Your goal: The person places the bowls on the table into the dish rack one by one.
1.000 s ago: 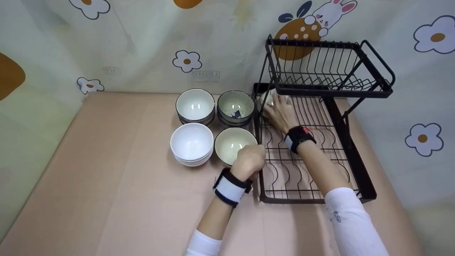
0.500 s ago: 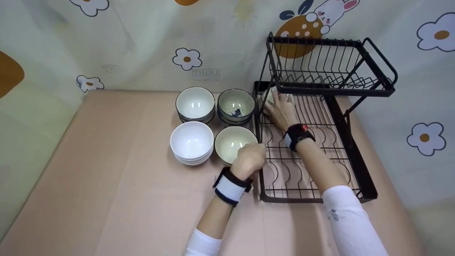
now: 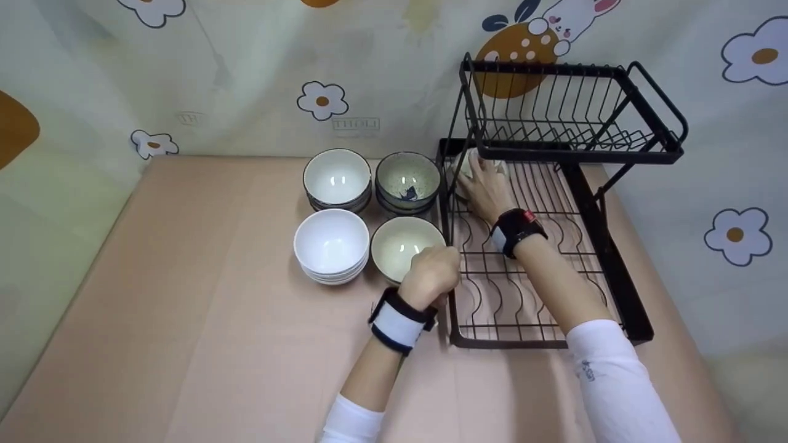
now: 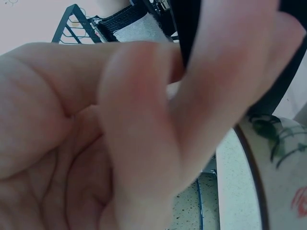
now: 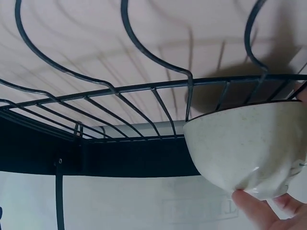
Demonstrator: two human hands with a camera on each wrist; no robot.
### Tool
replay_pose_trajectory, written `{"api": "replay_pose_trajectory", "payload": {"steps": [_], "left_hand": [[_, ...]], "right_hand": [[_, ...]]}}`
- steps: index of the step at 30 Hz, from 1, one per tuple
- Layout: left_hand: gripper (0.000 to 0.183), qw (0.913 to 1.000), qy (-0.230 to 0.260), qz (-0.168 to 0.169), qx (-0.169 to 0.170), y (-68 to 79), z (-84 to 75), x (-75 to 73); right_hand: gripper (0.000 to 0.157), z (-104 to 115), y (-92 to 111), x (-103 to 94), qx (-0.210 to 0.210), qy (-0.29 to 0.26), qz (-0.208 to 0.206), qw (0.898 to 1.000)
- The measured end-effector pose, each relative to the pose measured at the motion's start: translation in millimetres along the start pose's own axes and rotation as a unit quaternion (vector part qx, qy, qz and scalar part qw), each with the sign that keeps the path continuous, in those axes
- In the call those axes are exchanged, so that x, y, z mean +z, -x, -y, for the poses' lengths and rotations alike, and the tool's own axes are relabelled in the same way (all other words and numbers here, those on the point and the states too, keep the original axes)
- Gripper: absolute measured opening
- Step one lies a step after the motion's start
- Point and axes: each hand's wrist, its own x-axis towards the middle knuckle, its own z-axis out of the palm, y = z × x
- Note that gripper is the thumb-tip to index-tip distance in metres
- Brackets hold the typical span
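My right hand [image 3: 489, 191] grips an upturned bowl at the back left of the black dish rack's [image 3: 615, 271] lower tier, under the upper basket. In the right wrist view this pale bowl [image 5: 244, 143] has its dark rim against the wires, and fingertips [image 5: 252, 203] touch its base. My left hand [image 3: 434, 274] is curled round the rack's left side, beside a cream bowl [image 3: 400, 240]. Close up in the left wrist view, bent fingers [image 4: 139, 120] fill most of the picture, with a flower-painted bowl [image 4: 283, 172] at the right.
Left of the rack stand a white bowl stack [image 3: 332, 243], a dark-rimmed white stack [image 3: 337, 178] and a grey-green stack [image 3: 408, 178]. The rack's upper basket [image 3: 566, 111] overhangs the back of the lower tier. A patterned cloth [image 3: 246, 80] hangs behind the table [image 3: 184, 295].
The bowl under my right hand has shifted slightly to the right on the wires. My left hand keeps its hold on the rack. The head view has drifted a little.
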Motion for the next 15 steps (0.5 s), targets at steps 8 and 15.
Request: {"api": "replay_pose_trajectory", "payload": {"steps": [8, 15], "left_hand": [[0.007, 1.0000, 0.002, 0.003, -0.007, -0.7, 0.1, 1.1], [0.010, 1.0000, -0.001, 0.003, -0.008, 0.0, -0.7, 1.4]], "right_hand": [[0.051, 0.8, -0.5, 0.2, 0.003, -0.001, 0.009, 1.000], [0.056, 0.0, 0.7, -6.7, 0.015, -0.035, 0.079, 0.996]]}}
